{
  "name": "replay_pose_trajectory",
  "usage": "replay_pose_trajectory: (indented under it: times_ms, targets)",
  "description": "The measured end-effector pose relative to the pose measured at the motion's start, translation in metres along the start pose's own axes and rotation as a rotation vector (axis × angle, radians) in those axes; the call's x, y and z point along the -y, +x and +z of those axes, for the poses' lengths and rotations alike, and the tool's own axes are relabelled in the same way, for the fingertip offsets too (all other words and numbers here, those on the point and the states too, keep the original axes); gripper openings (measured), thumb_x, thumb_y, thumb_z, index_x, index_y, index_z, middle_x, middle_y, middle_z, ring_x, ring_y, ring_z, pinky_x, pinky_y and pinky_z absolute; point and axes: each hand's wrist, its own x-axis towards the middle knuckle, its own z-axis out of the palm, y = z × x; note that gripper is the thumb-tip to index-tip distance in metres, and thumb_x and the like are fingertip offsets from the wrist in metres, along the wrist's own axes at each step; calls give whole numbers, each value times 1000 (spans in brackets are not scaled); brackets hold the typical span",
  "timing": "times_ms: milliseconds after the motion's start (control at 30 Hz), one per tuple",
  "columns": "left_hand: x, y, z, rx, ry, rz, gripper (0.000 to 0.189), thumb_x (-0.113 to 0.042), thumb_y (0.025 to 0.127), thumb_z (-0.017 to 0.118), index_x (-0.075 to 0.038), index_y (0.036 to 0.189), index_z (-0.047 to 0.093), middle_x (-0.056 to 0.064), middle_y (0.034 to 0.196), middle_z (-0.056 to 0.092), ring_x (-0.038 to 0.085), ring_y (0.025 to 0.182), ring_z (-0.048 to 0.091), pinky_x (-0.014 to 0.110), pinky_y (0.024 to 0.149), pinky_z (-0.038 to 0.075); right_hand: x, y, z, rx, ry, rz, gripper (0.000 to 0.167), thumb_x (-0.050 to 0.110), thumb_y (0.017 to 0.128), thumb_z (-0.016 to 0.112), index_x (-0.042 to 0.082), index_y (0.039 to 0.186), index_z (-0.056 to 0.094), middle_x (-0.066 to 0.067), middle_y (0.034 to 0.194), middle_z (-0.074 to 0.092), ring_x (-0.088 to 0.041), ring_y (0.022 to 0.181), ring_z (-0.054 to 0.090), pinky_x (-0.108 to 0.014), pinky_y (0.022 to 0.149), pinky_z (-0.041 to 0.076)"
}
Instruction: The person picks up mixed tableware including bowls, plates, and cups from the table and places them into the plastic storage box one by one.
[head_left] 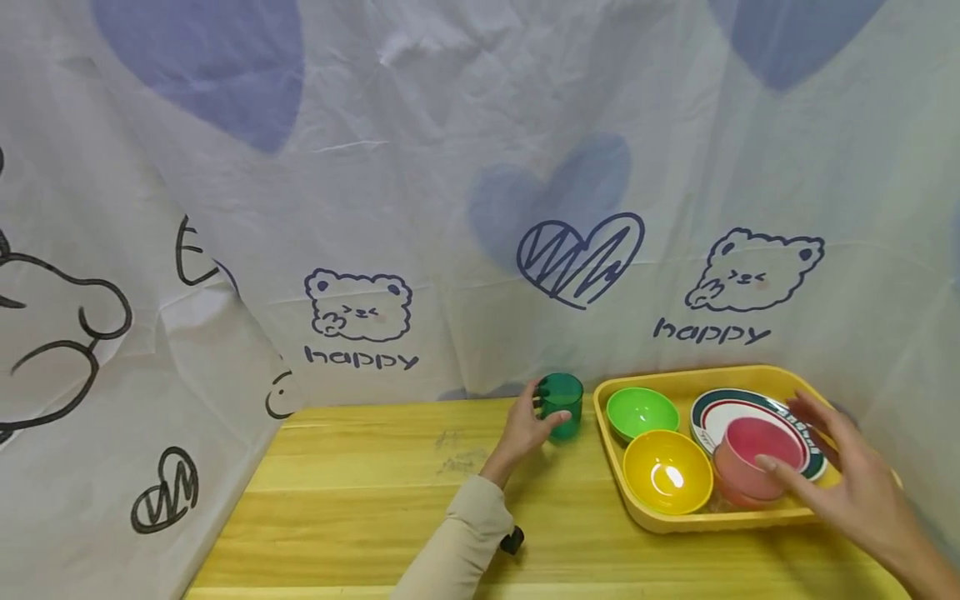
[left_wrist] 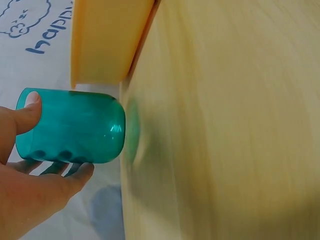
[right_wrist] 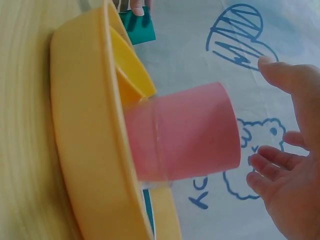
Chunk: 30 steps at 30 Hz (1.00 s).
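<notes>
My left hand (head_left: 525, 425) holds a translucent green cup (head_left: 562, 404) upright, just left of the yellow tray (head_left: 652, 521). In the left wrist view the thumb lies on one side of the cup (left_wrist: 75, 125) and the fingers on the other, with its base close to the table. Over the tray's right side, my right hand (head_left: 855, 467) is spread beside a pink cup (head_left: 761, 454). The right wrist view shows a gap between that hand (right_wrist: 285, 165) and the pink cup's rim (right_wrist: 230, 125); a clear band surrounds the cup's lower part.
Inside the tray are a green bowl (head_left: 641, 412), a yellow bowl (head_left: 667, 471) and a white plate with a dark green and red rim (head_left: 720, 404). A printed cloth (head_left: 450, 208) hangs behind the wooden table (head_left: 360, 483). A small black object (head_left: 512, 540) is by the left sleeve.
</notes>
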Motion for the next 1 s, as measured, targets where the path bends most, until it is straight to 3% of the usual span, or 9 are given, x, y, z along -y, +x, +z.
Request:
replay_pose_trajectory:
  times_ms: [100, 233, 333, 433, 567, 667, 867, 1000]
  targets:
    - [-1, -3, -7, 23, -30, 4, 71, -21, 96, 75, -2, 154, 39, 24, 142, 52, 41, 128, 54, 53, 103, 50, 5, 4, -3, -18, 19, -49, 100, 23, 83, 88, 12, 162, 28, -28, 148, 45, -22, 137, 40, 7, 92, 19]
    - [-4, -10, -17, 43, -87, 11, 71, -20, 96, 74, -3, 155, 38, 23, 145, 49, 41, 129, 53, 55, 104, 50, 12, 14, -2, -27, 47, -133, 103, 16, 78, 91, 19, 162, 31, -24, 146, 49, 15, 124, 34, 6, 95, 24]
    - [-6, -16, -25, 63, -117, 11, 72, -18, 96, 74, -2, 156, 36, 24, 148, 46, 41, 130, 52, 55, 105, 49, 19, 20, 0, -2, 70, -147, 104, 16, 77, 91, 22, 162, 31, -23, 147, 49, 17, 124, 34, 5, 95, 25]
    - [-9, -21, -31, 79, -138, 6, 73, -15, 95, 76, -3, 156, 37, 22, 148, 46, 39, 131, 51, 54, 107, 48, 25, 24, 2, 23, 89, -138, 103, 18, 78, 91, 24, 162, 32, -20, 148, 50, 17, 123, 35, 5, 92, 29]
    - [-14, -28, -38, 70, -179, 7, 72, -13, 93, 77, -4, 154, 40, 22, 147, 47, 40, 135, 46, 55, 110, 44, 34, 27, 6, 57, 89, -122, 103, 23, 80, 90, 24, 163, 29, -19, 150, 48, -16, 136, 45, 4, 89, 31]
    - [-17, -35, -44, 51, -209, 13, 71, -12, 92, 78, -3, 153, 41, 23, 147, 46, 42, 137, 44, 56, 111, 43, 41, 27, 12, 76, 86, -115, 103, 25, 81, 89, 24, 163, 27, -20, 151, 47, -42, 132, 46, 5, 89, 28]
    - [-22, -47, -56, 20, -257, 51, 70, -6, 92, 76, -1, 152, 43, 23, 147, 47, 43, 135, 46, 57, 111, 43, 56, 30, 28, 91, 123, -144, 99, 26, 83, 88, 25, 163, 29, -17, 151, 49, -38, 132, 47, 5, 93, 27]
    - [-22, -56, -62, -5, -296, 35, 71, -1, 90, 77, -2, 152, 43, 23, 147, 49, 42, 136, 46, 56, 112, 41, 63, 33, 39, 130, 156, -181, 97, 27, 85, 86, 21, 162, 29, -17, 152, 48, -39, 134, 47, 3, 94, 27]
